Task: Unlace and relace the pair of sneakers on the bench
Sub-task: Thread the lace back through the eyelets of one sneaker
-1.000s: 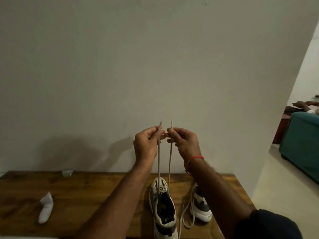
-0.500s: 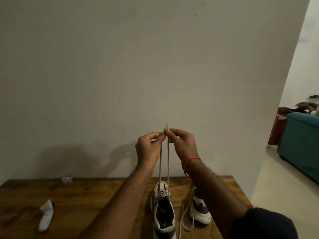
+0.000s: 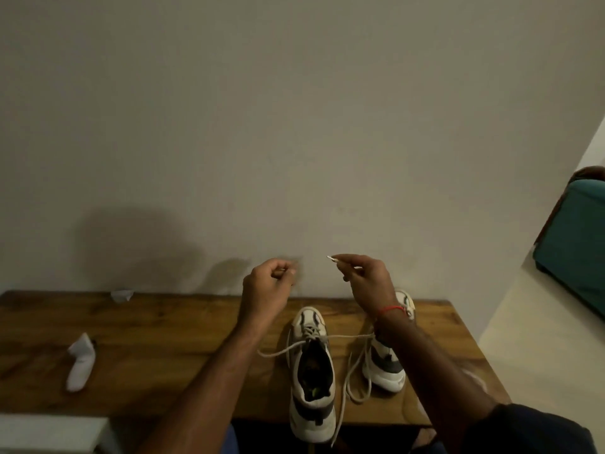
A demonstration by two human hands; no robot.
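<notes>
Two white and grey sneakers stand on the wooden bench (image 3: 147, 339). The near sneaker (image 3: 312, 371) points at the wall, and its heel hangs over the front edge. Its lace (image 3: 281, 348) is threaded through the eyelets nearest the toe and runs out to both sides. My right hand (image 3: 366, 278) pinches one lace end, whose tip sticks out to the left. My left hand (image 3: 268, 285) is pinched shut on the other end, which passes behind my forearm. The second sneaker (image 3: 386, 365) sits to the right, partly behind my right forearm, with its loose lace (image 3: 357, 385) looped on the bench.
A white sock (image 3: 80, 362) lies on the bench's left part. A small crumpled white scrap (image 3: 121, 295) sits against the wall. A white object (image 3: 49, 434) shows at the bottom left corner. A teal sofa (image 3: 576, 244) stands on the floor at right.
My hands have dropped and moved apart, drawing the two lace ends from upright and together out to the sides. The view has tilted down.
</notes>
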